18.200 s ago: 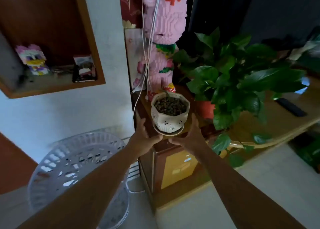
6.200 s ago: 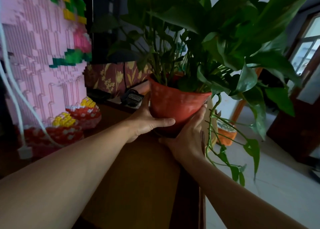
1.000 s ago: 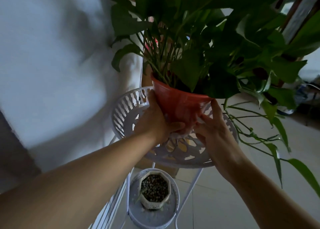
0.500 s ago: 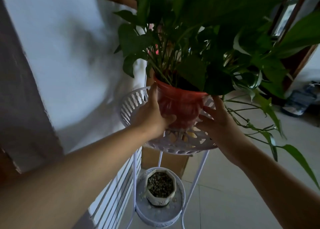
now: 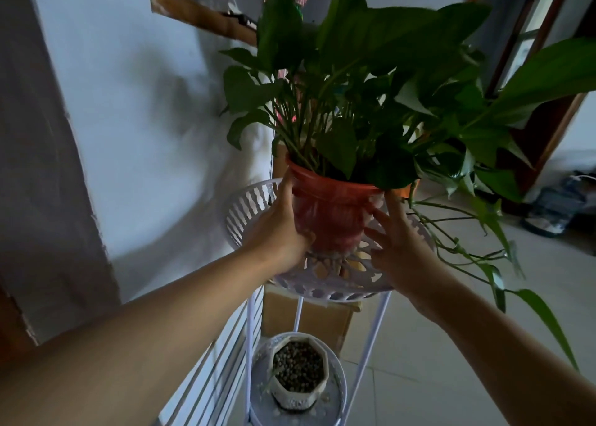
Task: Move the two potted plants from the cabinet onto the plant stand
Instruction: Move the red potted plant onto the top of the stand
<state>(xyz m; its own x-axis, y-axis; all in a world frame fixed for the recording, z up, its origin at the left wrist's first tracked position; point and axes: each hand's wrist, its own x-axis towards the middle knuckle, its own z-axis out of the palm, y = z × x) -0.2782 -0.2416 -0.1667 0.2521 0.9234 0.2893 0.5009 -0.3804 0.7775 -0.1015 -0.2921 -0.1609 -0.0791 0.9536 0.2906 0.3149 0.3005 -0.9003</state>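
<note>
A leafy green plant in a red pot (image 5: 332, 212) stands in the white openwork top basket (image 5: 246, 206) of the plant stand. My left hand (image 5: 277, 232) wraps the pot's left side. My right hand (image 5: 403, 248) has its fingers spread, only the fingertips against the pot's right side. Long trailing stems hang off to the right. Below, a small white octagonal pot (image 5: 298, 374) filled with brown pebbles sits on the stand's lower round tray (image 5: 338, 403).
A white wall runs along the left, with a wooden shelf frame (image 5: 200, 9) high up. A cardboard box (image 5: 309, 319) stands behind the stand, white slats (image 5: 219, 361) to its left. At right are a wooden door frame (image 5: 529, 54) and tiled floor.
The red pot has come down into the top basket. My right hand's fingers have loosened and spread off the pot, while the left hand keeps its hold.
</note>
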